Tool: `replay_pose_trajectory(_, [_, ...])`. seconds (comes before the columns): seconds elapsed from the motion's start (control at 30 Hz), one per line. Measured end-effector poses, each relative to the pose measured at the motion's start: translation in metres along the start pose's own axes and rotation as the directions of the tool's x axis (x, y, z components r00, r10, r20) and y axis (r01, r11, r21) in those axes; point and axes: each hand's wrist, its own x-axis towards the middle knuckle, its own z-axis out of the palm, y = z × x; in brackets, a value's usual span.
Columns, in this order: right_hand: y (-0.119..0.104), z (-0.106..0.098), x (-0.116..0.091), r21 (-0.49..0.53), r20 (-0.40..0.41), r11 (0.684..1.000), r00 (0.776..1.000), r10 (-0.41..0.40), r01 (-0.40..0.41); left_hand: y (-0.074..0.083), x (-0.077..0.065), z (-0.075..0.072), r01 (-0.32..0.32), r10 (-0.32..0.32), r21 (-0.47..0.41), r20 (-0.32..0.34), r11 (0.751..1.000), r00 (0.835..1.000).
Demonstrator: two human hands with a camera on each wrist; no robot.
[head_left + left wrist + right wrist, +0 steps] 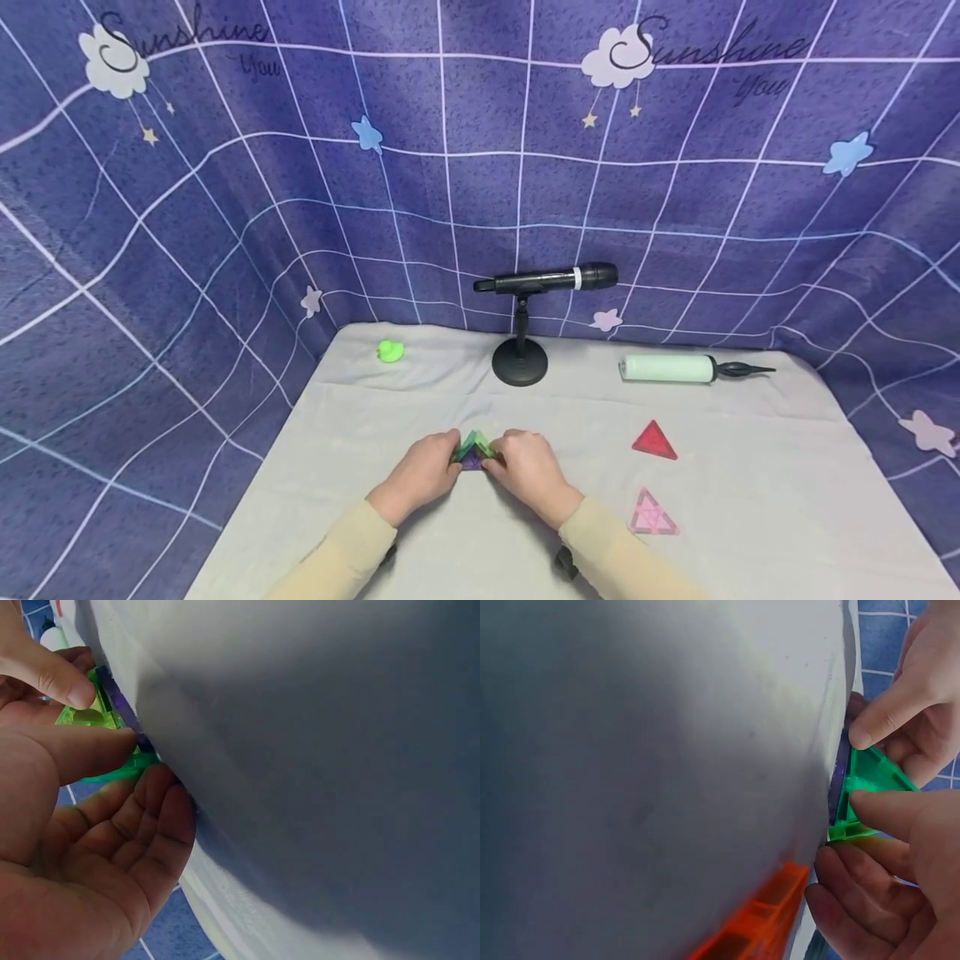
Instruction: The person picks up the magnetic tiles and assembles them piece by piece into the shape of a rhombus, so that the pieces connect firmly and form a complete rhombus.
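One large curtain [480,192], blue-purple with pale grid lines, hangs behind and to the sides of the worktop [480,554], which is covered by a whitish cloth. Near the far edge stands a black microphone [543,280], held level on its round-based stand [520,364]; to the right of it lies a pale green pump [667,368] with a dark pointed nozzle.

Next in size come the two hands, which work close together in the middle. The left hand [420,473] pinches a teal-green tile [467,447] between thumb and fingers, and the right hand [534,471] pinches a lime-green tile [486,445] in the same way. These two tiles are tilted towards each other, above a purple tile [472,461] that seems to lie low on the cloth.

Well to the right, apart from the hands, rest a red triangle [655,441] and, nearer to the person, a pink triangle [652,515]. Smallest is the bright green duck [390,351], at the far left.

In my judgement, the tilted tiles could fall or slide apart if one hand lets go too early, because each side seems to depend on the fingers. Pressing unequally might push the purple tile out of line, and a wrinkle of the soft cloth could also disturb its edge.
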Motion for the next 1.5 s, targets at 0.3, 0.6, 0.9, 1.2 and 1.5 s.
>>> replay_pose_trajectory(0.3, [0.003, -0.003, -0.005, 0.086, 0.03, 0.996, 1.0, -0.002, 0.0, 0.0, -0.005, -0.001, 0.038, -0.039, -0.028, -0.034, 0.999, 0.999])
replay_pose_trajectory(0.6, [0.006, -0.01, -0.009, 0.175, 0.066, 0.984, 0.998, 0.017, -0.028, 0.0, -0.006, 0.002, 0.037, -0.037, -0.007, -0.076, 0.999, 0.996])
replay_pose_trajectory(0.9, [0.015, -0.017, -0.013, 0.162, 0.047, 0.986, 0.999, 0.023, -0.03, 0.008, -0.01, 0.004, 0.093, -0.078, 0.085, -0.159, 0.992, 0.984])
replay_pose_trajectory(1.2, [0.037, -0.03, -0.021, 0.106, 0.017, 0.991, 0.996, 0.086, -0.087, 0.023, -0.013, 0.008, 0.048, -0.024, 0.121, -0.186, 0.992, 0.982])
replay_pose_trajectory(1.5, [0.065, -0.042, -0.031, 0.075, -0.013, 0.987, 0.99, 0.14, -0.139, 0.048, -0.007, 0.017, -0.02, 0.023, 0.037, -0.088, 0.999, 0.996])
